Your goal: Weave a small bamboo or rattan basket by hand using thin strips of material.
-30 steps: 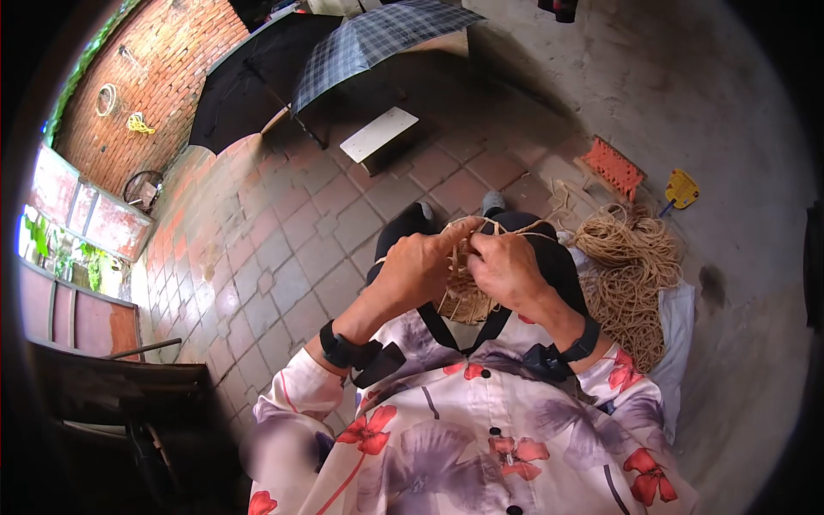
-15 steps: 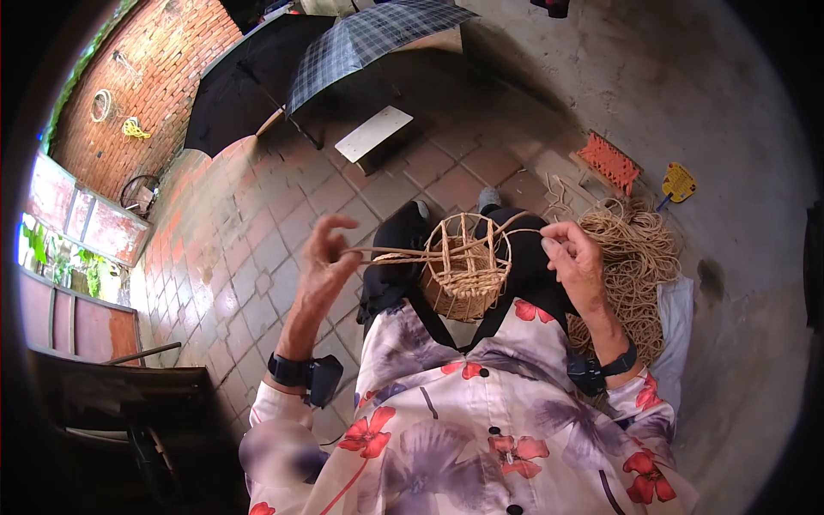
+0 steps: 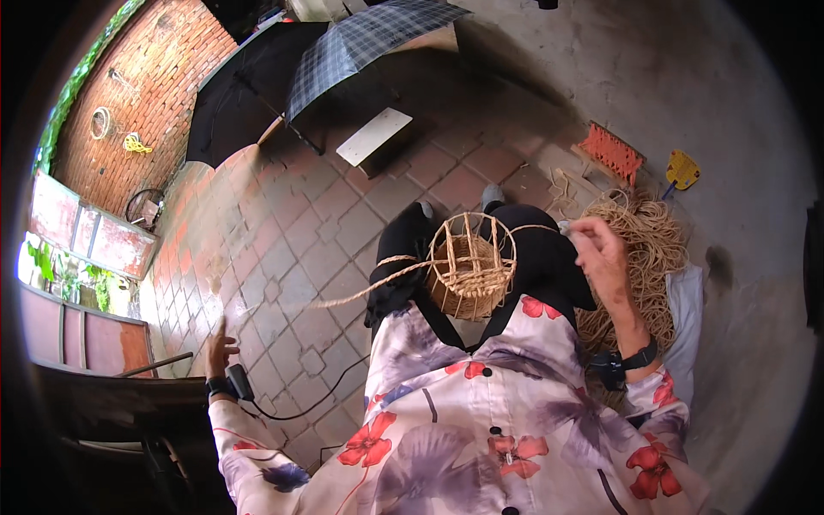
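Observation:
A small round basket (image 3: 472, 287) of woven cord stands between my thighs, its upright ribs and open rim facing up. A twisted cord (image 3: 369, 285) stretches from its left side out over my left leg, and the far end is blurred. My left hand (image 3: 221, 350) is well away at the left, fingers extended, with nothing visible in it. Close to my right knee, my right hand (image 3: 601, 257) pinches a thin cord strand (image 3: 536, 227) that runs from the basket's right rim. The fingertips partly hide where the strand ends.
A big heap of loose cord (image 3: 639, 249) lies at my right, beside a white sack (image 3: 684, 313). Farther off are an orange-strung stool (image 3: 611, 154), a yellow fan (image 3: 682, 170), a low white bench (image 3: 374, 137) and open umbrellas (image 3: 360, 51). A black cable (image 3: 309, 410) lies at lower left.
My left hand has swung far left and down, away from the basket, its fingers now extended. The cords it held across the rim now trail left as one. My right hand has shifted slightly right.

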Motion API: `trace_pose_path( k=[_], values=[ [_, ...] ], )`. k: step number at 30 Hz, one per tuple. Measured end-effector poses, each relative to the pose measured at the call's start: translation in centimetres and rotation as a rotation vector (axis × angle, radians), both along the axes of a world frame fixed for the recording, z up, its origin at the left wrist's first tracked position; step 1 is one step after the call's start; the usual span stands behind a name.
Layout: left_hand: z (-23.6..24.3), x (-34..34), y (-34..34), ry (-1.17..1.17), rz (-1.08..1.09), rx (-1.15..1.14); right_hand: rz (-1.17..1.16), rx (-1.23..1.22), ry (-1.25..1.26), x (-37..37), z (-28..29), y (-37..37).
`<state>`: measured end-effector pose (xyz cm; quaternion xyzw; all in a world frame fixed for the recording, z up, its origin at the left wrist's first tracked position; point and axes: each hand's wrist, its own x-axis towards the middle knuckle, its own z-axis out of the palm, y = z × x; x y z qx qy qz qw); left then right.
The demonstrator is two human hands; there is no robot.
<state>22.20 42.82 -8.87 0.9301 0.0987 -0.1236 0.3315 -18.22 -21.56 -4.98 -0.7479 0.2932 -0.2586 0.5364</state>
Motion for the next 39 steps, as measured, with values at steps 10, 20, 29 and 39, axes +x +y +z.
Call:
trace_pose_path(
  k=[10,20,29,39],
  values=[
    [9.2,-17.8,-37.1,-0.539,-1.182,-0.433,0.522,-0.737,0.07,7.1,3.5,6.8],
    [9.4,-19.2,-37.3,-0.397,-1.24,-0.317,0.318,-0.507,-0.063,4.5,3.8,6.0],
    [8.3,-17.9,-36.1,0.045,-1.043,-0.434,0.412,-0.634,0.021,3.8,2.6,6.1],
    [3.1,-19.6,-37.8,-0.092,-0.811,-0.585,0.334,-0.518,-0.06,5.2,3.3,6.5]
  ],
)
